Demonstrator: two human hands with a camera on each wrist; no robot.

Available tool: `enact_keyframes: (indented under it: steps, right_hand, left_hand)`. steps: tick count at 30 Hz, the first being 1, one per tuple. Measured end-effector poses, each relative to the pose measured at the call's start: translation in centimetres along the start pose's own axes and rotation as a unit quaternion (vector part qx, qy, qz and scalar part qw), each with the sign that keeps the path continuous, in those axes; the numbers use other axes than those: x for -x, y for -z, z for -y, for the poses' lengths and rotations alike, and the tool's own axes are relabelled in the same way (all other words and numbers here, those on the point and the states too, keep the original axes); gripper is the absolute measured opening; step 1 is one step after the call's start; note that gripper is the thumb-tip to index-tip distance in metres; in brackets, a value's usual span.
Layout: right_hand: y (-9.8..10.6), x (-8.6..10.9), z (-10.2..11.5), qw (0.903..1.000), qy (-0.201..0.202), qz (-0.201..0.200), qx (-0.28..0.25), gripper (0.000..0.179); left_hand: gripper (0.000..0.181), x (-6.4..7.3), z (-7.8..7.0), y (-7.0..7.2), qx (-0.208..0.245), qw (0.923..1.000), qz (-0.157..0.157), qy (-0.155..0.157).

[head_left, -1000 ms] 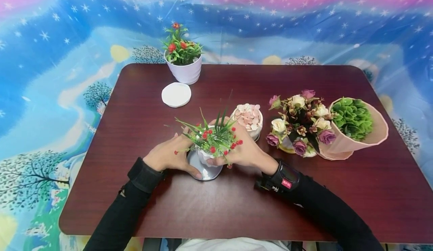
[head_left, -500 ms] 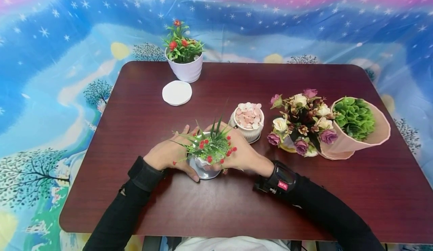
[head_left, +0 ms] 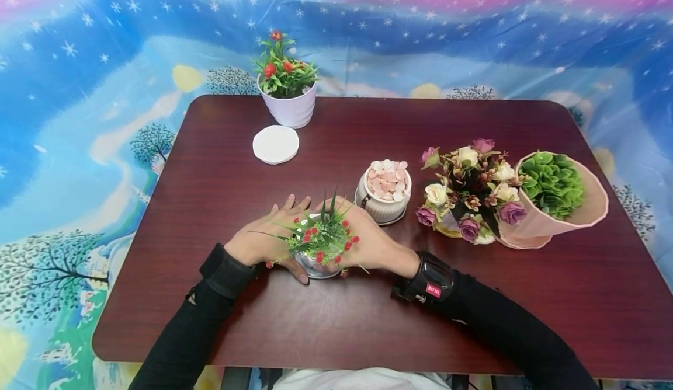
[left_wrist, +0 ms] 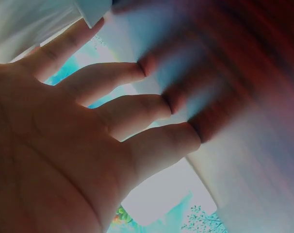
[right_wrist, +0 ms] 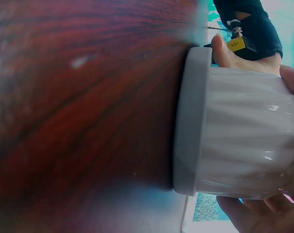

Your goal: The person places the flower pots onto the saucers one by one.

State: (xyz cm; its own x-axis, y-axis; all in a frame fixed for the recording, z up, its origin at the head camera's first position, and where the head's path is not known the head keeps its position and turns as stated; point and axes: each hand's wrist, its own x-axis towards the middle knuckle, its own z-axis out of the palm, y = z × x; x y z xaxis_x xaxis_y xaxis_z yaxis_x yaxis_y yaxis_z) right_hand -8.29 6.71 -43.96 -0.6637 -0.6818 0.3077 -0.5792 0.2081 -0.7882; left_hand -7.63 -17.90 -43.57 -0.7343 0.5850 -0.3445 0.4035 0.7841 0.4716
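Note:
My right hand (head_left: 370,241) grips a white fluted flowerpot (right_wrist: 249,131) holding a small plant with green blades and red flowers (head_left: 325,241). In the right wrist view the pot stands on a shallow pale saucer (right_wrist: 191,126), which lies on the table, and fingers curl round the pot's upper part. My left hand (head_left: 265,235) is spread at the saucer's left side, fingers straight and thumb toward the front. In the left wrist view its fingers (left_wrist: 152,138) reach down to the tabletop. Leaves and hands hide most of the pot from above.
A white round saucer (head_left: 276,145) lies before a white pot (head_left: 289,110) of red flowers. To the right stand a ribbed pot (head_left: 386,206) with pink petals, a rose arrangement (head_left: 468,194) and a pink flared pot (head_left: 594,200) with green foliage.
My right hand has brought the potted plant slightly left and toward me, down onto the saucer. The left hand stays beside it, its thumb shifted slightly off the saucer's front.

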Motion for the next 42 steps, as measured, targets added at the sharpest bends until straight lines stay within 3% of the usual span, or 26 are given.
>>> enact_keyframes:
  steps: [5, 8, 10, 13, 16, 23, 27, 31, 34, 36, 42]
  right_hand:
    - [-0.9, 0.4, -2.6, 0.9991, 0.040, -0.007, 0.006, 0.089]
    - [-0.9, 0.5, -2.8, 0.9990, 0.042, -0.008, 0.010, 0.087]
    - [-0.3, 0.3, -1.1, 0.9995, 0.025, 0.001, 0.018, 0.087]
    - [0.8, 0.1, 0.9, 0.9992, 0.003, 0.022, 0.033, 0.100]
    - [2.7, 0.0, 2.5, 0.9985, 0.031, 0.027, 0.035, 0.115]
    - [9.4, 0.2, 6.7, 0.9837, 0.163, -0.069, 0.035, 0.101]
    - [12.1, 0.8, 8.7, 0.9710, 0.199, -0.131, 0.025, 0.088]
    - [13.4, 1.3, 9.9, 0.9581, 0.227, -0.170, -0.037, 0.080]
    - [14.1, 1.4, 10.3, 0.9416, 0.248, -0.206, -0.097, 0.075]
    - [14.7, 1.6, 10.3, 0.9218, 0.268, -0.239, -0.146, 0.073]
    - [17.3, 2.8, 10.1, 0.8326, 0.363, -0.318, -0.271, 0.067]
  left_hand:
    - [0.149, -0.1, -0.2, -0.2, 0.003, 1.0000, -0.007, -0.003]
    - [0.147, -0.1, -0.3, -0.1, 0.007, 0.9999, -0.014, -0.002]
    - [0.145, -0.1, -0.4, 0.0, 0.011, 0.9998, -0.018, 0.003]
    - [0.144, -0.2, -0.6, 0.1, 0.024, 0.9994, -0.018, 0.015]
    - [0.139, -0.5, -0.7, 0.4, 0.036, 0.9988, -0.021, 0.026]
    - [0.131, -1.3, -0.7, 1.4, 0.055, 0.9938, -0.059, 0.077]
    - [0.126, -1.9, -0.2, 2.0, 0.023, 0.9922, -0.071, 0.100]
    - [0.124, -2.6, 0.6, 2.7, -0.026, 0.9922, -0.083, 0.088]
    - [0.127, -3.3, 1.1, 3.1, -0.046, 0.9906, -0.104, 0.075]
    - [0.126, -3.8, 1.4, 3.2, -0.055, 0.9892, -0.120, 0.065]
    - [0.126, -4.0, 2.0, 3.0, -0.055, 0.9875, -0.139, 0.051]
